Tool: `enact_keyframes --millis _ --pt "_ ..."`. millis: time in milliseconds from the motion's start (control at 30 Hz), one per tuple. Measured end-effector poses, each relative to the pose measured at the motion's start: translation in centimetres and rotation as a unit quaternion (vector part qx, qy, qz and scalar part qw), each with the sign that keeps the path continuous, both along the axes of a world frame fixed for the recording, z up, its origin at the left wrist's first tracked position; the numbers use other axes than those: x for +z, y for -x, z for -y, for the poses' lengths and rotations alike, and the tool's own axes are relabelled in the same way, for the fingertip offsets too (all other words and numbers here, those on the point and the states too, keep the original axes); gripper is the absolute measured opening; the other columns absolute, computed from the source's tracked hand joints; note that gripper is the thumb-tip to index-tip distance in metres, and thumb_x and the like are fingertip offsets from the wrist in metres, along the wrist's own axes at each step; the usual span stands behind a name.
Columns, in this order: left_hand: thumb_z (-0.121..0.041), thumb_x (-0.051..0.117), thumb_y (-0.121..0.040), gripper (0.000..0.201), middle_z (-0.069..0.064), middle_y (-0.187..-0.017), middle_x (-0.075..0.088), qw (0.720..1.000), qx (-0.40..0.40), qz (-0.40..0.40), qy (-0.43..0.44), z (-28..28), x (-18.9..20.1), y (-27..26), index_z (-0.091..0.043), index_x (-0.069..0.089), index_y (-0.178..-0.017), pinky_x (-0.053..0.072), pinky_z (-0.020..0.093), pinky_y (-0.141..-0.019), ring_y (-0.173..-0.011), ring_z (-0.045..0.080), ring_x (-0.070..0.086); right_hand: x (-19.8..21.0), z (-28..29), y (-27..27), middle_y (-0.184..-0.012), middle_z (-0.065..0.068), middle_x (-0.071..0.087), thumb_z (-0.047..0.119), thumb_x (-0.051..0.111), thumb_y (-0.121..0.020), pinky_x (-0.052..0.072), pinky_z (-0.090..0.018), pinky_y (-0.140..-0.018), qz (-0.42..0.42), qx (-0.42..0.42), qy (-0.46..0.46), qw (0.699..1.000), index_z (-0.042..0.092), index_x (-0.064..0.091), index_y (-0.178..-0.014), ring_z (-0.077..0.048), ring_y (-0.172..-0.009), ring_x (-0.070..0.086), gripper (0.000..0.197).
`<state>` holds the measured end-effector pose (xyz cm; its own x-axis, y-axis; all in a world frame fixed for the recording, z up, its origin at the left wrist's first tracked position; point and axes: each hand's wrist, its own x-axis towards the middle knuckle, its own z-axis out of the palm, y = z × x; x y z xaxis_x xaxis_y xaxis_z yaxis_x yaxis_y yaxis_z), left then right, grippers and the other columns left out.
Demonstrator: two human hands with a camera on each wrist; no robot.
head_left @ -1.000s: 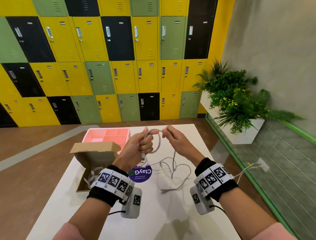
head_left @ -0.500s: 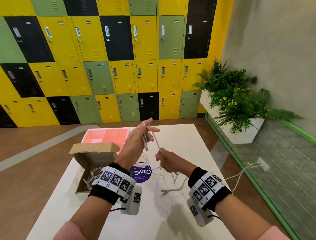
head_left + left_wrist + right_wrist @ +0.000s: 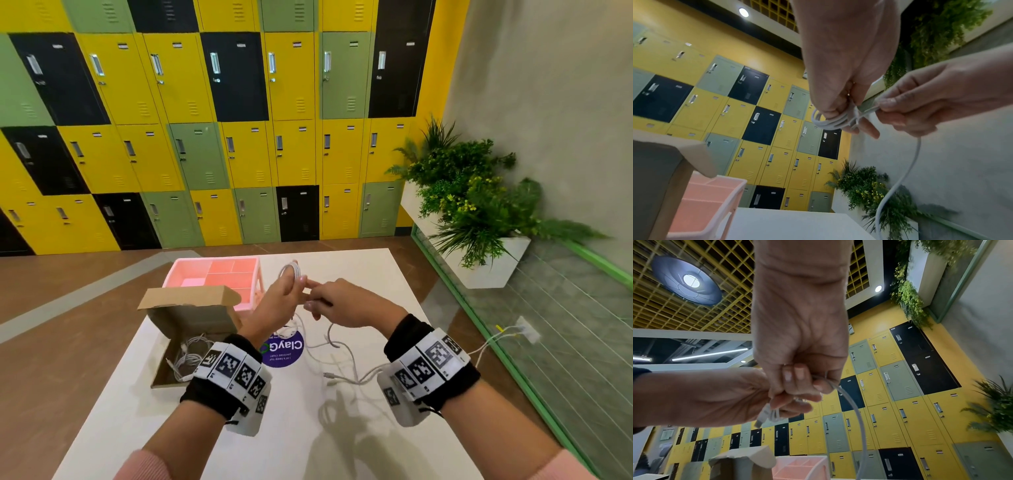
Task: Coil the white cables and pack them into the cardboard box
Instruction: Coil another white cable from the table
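Here the left hand (image 3: 281, 301) grips a small coil (image 3: 828, 121) of white cable above the surface (image 3: 308, 428), fingers (image 3: 830, 104) curled round its loops. The right hand (image 3: 346, 305) pinches the cable's loose run just beside it — the rest trails down to the surface. The box (image 3: 191, 329) stands open at left, more cables (image 3: 188, 356) inside.

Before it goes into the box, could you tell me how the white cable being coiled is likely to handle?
Probably floppy: the white cable droops in a loose curve below the right hand. Likely springy: the left hand pinches the loops together. It looks light.
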<state>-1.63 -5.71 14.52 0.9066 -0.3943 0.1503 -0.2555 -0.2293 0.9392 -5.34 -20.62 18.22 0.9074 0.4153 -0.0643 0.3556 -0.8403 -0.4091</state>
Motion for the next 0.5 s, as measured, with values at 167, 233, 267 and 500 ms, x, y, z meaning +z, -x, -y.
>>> enact_keyframes --millis 167,233,267,500 --pt "-0.016 0.032 -0.104 0.030 0.012 -0.084 0.065 0.996 -0.035 0.005 -0.077 -0.2 -0.8 -0.1 0.011 0.043 -0.106 0.055 0.038 -0.073 -0.071 0.023 0.067 0.3 0.7 -0.8 -0.081 0.002 0.056 0.026 0.054 -0.095 0.037 -0.024 -0.065 0.081 -0.026 -0.042 0.996 0.008 0.063 -0.097 -0.009 -0.071 0.046 0.021" --pt "-0.017 0.029 -0.104 0.030 0.008 -0.076 0.065 0.996 -0.067 -0.013 -0.062 -0.3 -0.7 0.2 0.009 0.043 -0.108 0.053 0.028 -0.061 -0.059 0.015 0.065 0.7 1.1 -1.1 -0.075 0.012 0.046 0.028 0.059 -0.092 0.032 -0.014 -0.060 0.118 -0.029 -0.079 0.989 0.011 0.061 -0.095 -0.003 -0.067 0.041 0.018" --pt "-0.018 0.028 -0.104 0.028 0.006 -0.073 0.063 0.996 -0.074 -0.017 -0.056 -0.3 -0.7 0.5 0.005 0.045 -0.107 0.049 0.025 -0.058 -0.053 0.010 0.061 0.9 1.3 -1.2 -0.075 0.015 0.044 0.027 0.062 -0.091 0.032 -0.012 -0.059 0.129 -0.031 -0.098 0.986 0.012 0.061 -0.094 -0.001 -0.067 0.041 0.016" --pt "-0.018 0.025 -0.105 0.037 -0.002 -0.056 0.037 0.975 -0.102 -0.153 0.125 -0.4 0.4 0.9 -0.003 0.057 -0.096 0.033 0.015 -0.046 -0.045 0.005 0.034 1.2 2.0 -1.6 -0.079 0.010 0.046 0.026 0.063 -0.089 0.032 -0.012 -0.061 0.151 -0.037 -0.189 0.970 0.014 0.060 -0.094 -0.002 -0.069 0.040 0.014"
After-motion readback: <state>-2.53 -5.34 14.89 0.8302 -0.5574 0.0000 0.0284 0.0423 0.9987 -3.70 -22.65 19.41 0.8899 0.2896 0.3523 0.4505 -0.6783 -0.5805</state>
